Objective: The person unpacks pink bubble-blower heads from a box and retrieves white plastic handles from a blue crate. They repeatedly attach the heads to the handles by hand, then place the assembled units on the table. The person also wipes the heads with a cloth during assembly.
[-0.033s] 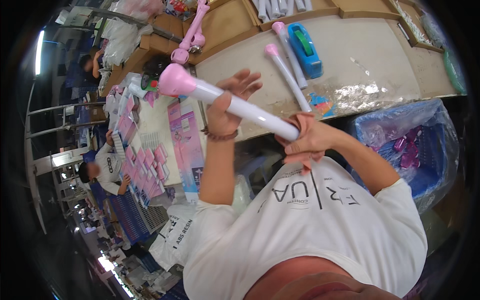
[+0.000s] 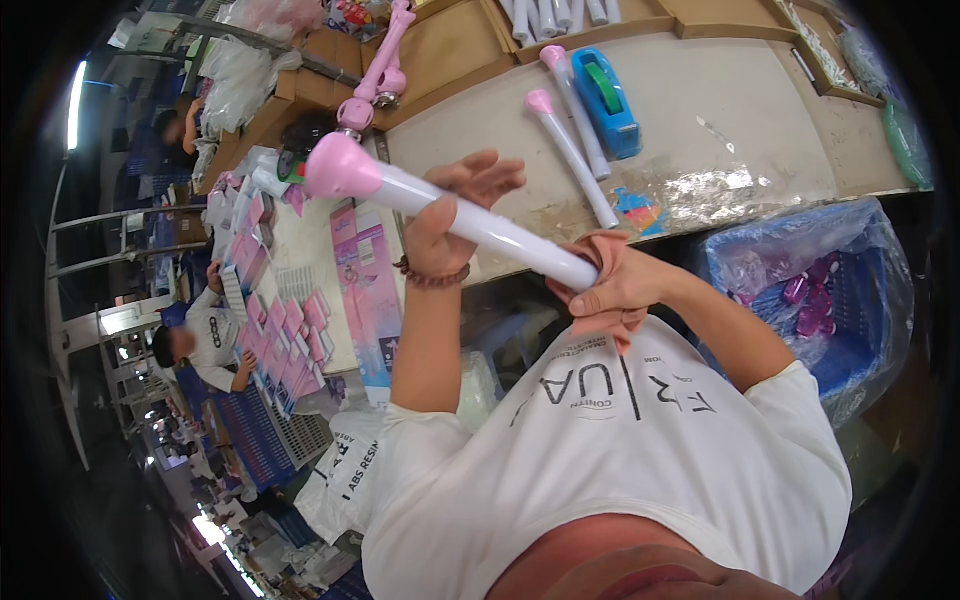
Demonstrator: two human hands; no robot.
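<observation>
Slanting across in front of my chest is a white tube (image 2: 500, 235) with a pink flared end (image 2: 343, 167) at its upper left. My left hand (image 2: 455, 205) has its thumb hooked over the tube near the pink end, its fingers stretched out behind. My right hand (image 2: 620, 285) is closed around the tube's lower end with an orange-pink cloth (image 2: 605, 248) wrapped between. The tube's very tip is partly covered by the cloth. Two similar pink-topped white tubes (image 2: 573, 158) lie on the table beyond, beside a blue tape dispenser (image 2: 607, 105) with green inside.
A blue crate (image 2: 865, 300) lined with clear plastic stands at my right, holding purple pieces (image 2: 815, 305). Cardboard trays (image 2: 455, 60) with more white tubes line the table's far side. At the left are pink boxes (image 2: 290, 335), pink parts (image 2: 372, 85) and a co-worker (image 2: 205, 345).
The tube's pink end has shifted slightly left and down, with my left hand moving along a little. My right hand and the cloth stay at the lower end.
</observation>
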